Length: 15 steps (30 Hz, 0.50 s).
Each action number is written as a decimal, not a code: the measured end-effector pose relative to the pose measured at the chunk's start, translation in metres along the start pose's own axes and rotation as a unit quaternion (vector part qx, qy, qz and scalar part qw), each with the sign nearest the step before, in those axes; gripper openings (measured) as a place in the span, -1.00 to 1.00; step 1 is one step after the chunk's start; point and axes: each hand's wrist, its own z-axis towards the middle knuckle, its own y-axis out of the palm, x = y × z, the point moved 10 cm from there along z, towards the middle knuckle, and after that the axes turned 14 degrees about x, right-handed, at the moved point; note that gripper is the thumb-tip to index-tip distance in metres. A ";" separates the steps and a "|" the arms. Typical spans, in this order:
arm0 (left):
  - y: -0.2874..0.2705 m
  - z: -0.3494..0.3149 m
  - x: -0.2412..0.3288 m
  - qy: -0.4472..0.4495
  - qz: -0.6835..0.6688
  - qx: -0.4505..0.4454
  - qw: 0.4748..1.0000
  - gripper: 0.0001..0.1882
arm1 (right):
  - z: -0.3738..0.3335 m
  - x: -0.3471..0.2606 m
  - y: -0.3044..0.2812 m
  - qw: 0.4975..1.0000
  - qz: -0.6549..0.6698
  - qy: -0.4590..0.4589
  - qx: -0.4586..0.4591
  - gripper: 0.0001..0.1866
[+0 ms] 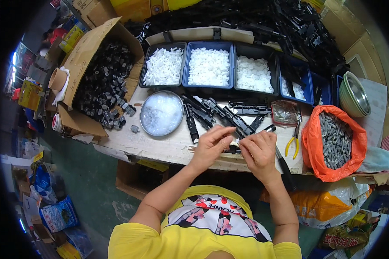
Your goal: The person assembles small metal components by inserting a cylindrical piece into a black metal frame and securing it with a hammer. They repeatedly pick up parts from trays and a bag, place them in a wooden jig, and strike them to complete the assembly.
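Observation:
Over the front edge of the workbench, my left hand (212,146) has its fingers bent, thumb and forefinger close together. Whatever lies between them is too small to make out. Close by on the right, my right hand (261,153) is closed with its fingertips turned inward, and its contents are hidden. A tool with a long black handle (285,172) lies beside and partly behind the right hand; I cannot tell whether the hand touches it. Just beyond my hands lie several long black mechanical parts (222,113). A dark piece (233,149) shows between the hands.
Bins of white plastic pieces (208,67) line the back, before a heap of black parts (285,26). At left are a carton of dark pieces (104,77) and a round metal dish (161,113). Yellow-handled pliers (292,146) and a red bag of grey parts (336,140) are at right.

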 end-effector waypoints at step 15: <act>-0.006 -0.023 0.002 0.260 0.334 -0.008 0.906 -0.89 | -0.026 -0.006 0.061 0.973 -0.035 -0.074 -0.216 -0.90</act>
